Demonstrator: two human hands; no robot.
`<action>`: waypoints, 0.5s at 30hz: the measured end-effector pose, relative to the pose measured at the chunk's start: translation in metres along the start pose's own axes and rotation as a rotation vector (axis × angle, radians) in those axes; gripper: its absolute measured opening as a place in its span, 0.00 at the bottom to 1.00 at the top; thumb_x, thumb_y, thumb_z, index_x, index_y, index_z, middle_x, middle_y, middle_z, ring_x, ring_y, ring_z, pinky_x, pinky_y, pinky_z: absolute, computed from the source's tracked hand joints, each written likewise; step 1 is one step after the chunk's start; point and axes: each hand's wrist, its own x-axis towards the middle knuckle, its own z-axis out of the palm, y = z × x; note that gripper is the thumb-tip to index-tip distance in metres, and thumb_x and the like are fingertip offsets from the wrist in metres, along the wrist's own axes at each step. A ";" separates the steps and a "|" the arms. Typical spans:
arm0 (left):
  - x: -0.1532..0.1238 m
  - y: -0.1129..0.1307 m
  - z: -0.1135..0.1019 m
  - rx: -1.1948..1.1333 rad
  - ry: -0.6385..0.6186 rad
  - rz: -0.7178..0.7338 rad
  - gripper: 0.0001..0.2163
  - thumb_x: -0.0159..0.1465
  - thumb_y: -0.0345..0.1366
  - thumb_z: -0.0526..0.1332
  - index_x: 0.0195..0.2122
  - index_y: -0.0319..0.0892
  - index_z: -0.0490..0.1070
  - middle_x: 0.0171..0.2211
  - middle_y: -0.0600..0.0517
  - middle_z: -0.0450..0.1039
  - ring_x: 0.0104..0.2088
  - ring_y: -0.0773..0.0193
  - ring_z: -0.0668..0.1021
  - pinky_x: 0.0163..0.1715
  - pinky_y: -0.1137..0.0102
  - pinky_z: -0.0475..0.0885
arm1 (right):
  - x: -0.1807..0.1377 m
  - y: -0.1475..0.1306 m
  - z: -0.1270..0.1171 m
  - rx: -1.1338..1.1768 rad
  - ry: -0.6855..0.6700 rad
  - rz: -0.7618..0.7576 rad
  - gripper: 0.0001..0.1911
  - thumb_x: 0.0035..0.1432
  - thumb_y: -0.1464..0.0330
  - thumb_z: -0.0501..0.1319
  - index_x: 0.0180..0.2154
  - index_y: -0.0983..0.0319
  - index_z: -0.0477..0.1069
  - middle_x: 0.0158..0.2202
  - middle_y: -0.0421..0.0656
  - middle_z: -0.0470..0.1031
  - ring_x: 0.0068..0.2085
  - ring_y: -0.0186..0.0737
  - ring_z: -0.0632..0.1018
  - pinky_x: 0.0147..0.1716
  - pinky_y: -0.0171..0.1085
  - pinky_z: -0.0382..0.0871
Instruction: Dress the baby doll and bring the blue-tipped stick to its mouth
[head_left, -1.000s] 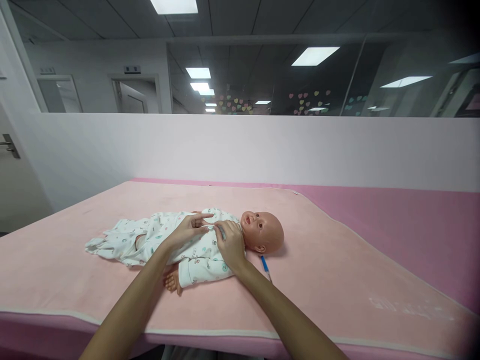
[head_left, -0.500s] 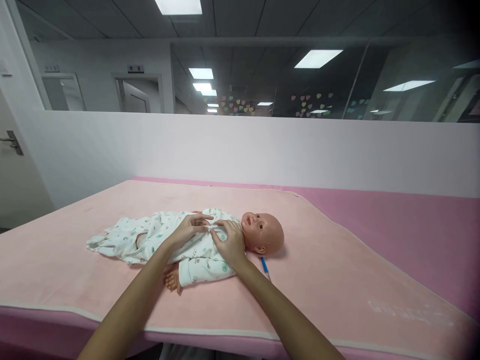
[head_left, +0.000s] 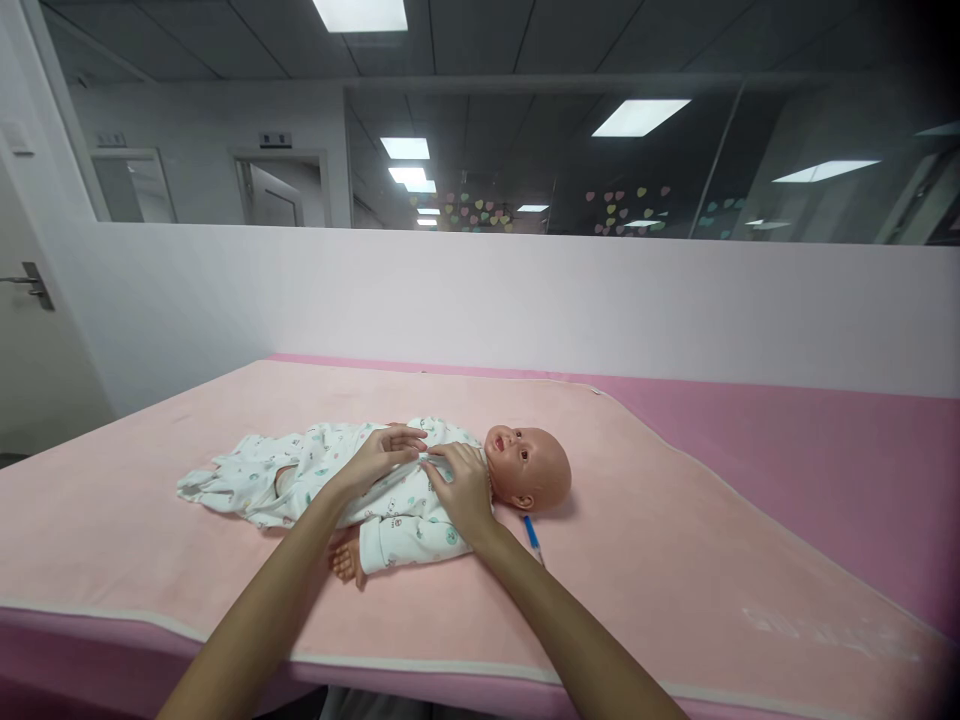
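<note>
In the head view, a doll [head_left: 420, 480] is seen lying on its back on a pink mat [head_left: 637, 540], its bare head [head_left: 534, 467] to the right and its legs to the left. It is dressed in a white printed suit [head_left: 315, 475], whose empty leg ends trail flat on the mat at the left. One small doll hand [head_left: 346, 562] sticks out of the near sleeve.

The left hand [head_left: 381, 456] is laid on the chest of the doll, fingers bent down onto the cloth, thumb and forefinger close together at the front seam; whether cloth is actually pinched cannot be told. The right hand [head_left: 463, 488] rests on the upper chest just below the chin, its fingertips meeting those of the left hand at the same seam. Neither hand is seen closed around anything; both lie loosely curled on the fabric.

The suit is judged to be soft, thin and limp, likely to bunch and slide over the smooth body, so it is best taken by its edges near the seam. The doll is judged light and rigid, its head hard and slippery; the torso gives the surest hold.

A blue pen [head_left: 532, 535] lies on the mat just beside the right wrist, near the head.
</note>
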 end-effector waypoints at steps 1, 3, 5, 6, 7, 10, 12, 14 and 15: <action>0.000 0.001 -0.003 0.011 -0.003 -0.014 0.16 0.51 0.35 0.64 0.42 0.40 0.71 0.37 0.46 0.73 0.42 0.59 0.73 0.41 0.68 0.67 | 0.000 0.000 0.000 -0.003 0.005 0.001 0.04 0.54 0.68 0.57 0.33 0.59 0.69 0.30 0.40 0.73 0.35 0.38 0.70 0.36 0.37 0.59; -0.002 0.003 -0.013 0.026 -0.026 -0.060 0.18 0.51 0.35 0.64 0.44 0.41 0.70 0.38 0.46 0.73 0.43 0.59 0.73 0.41 0.68 0.67 | -0.001 0.000 0.000 -0.012 0.015 0.008 0.05 0.56 0.67 0.55 0.32 0.59 0.69 0.30 0.40 0.72 0.35 0.38 0.70 0.36 0.37 0.59; -0.005 0.004 -0.029 0.030 -0.047 -0.117 0.21 0.50 0.36 0.65 0.46 0.41 0.68 0.39 0.46 0.73 0.42 0.58 0.74 0.41 0.66 0.67 | -0.001 0.000 0.000 -0.023 0.026 0.016 0.06 0.57 0.67 0.54 0.31 0.60 0.69 0.30 0.40 0.72 0.34 0.38 0.70 0.36 0.37 0.59; -0.008 0.004 -0.037 0.027 -0.039 -0.127 0.22 0.50 0.36 0.65 0.47 0.42 0.67 0.40 0.46 0.73 0.42 0.58 0.74 0.43 0.65 0.67 | -0.001 0.001 0.000 -0.030 0.029 0.017 0.06 0.57 0.68 0.54 0.31 0.60 0.69 0.29 0.40 0.72 0.34 0.38 0.70 0.36 0.37 0.59; -0.011 0.003 -0.045 0.040 -0.034 -0.136 0.22 0.49 0.36 0.65 0.47 0.42 0.68 0.39 0.46 0.74 0.41 0.58 0.74 0.43 0.65 0.67 | -0.001 0.001 -0.001 -0.040 0.027 0.016 0.06 0.57 0.68 0.54 0.31 0.60 0.69 0.29 0.40 0.72 0.34 0.38 0.69 0.36 0.37 0.58; -0.020 -0.003 -0.059 0.098 -0.017 -0.163 0.19 0.50 0.37 0.65 0.43 0.41 0.70 0.38 0.46 0.75 0.43 0.58 0.73 0.43 0.67 0.67 | -0.001 -0.001 -0.001 -0.090 0.008 0.000 0.05 0.56 0.70 0.54 0.30 0.60 0.68 0.29 0.40 0.71 0.34 0.38 0.69 0.36 0.37 0.58; -0.024 -0.005 -0.059 0.145 -0.004 -0.159 0.16 0.51 0.39 0.64 0.41 0.40 0.72 0.37 0.46 0.75 0.41 0.59 0.74 0.41 0.68 0.67 | 0.002 -0.004 -0.001 -0.133 -0.015 -0.023 0.05 0.55 0.70 0.55 0.31 0.61 0.68 0.30 0.41 0.71 0.35 0.38 0.68 0.37 0.37 0.57; -0.026 -0.004 -0.055 0.174 0.004 -0.146 0.15 0.51 0.39 0.64 0.39 0.40 0.73 0.37 0.47 0.75 0.40 0.59 0.74 0.40 0.69 0.68 | 0.006 -0.009 0.001 -0.164 -0.042 -0.065 0.05 0.55 0.69 0.55 0.32 0.61 0.69 0.33 0.41 0.71 0.36 0.38 0.68 0.39 0.38 0.57; -0.026 -0.003 -0.053 0.184 0.005 -0.139 0.14 0.51 0.40 0.64 0.38 0.40 0.73 0.37 0.47 0.75 0.40 0.60 0.74 0.40 0.69 0.68 | 0.010 -0.011 0.004 -0.174 -0.061 -0.093 0.05 0.55 0.69 0.55 0.33 0.61 0.69 0.34 0.42 0.71 0.37 0.38 0.68 0.41 0.38 0.56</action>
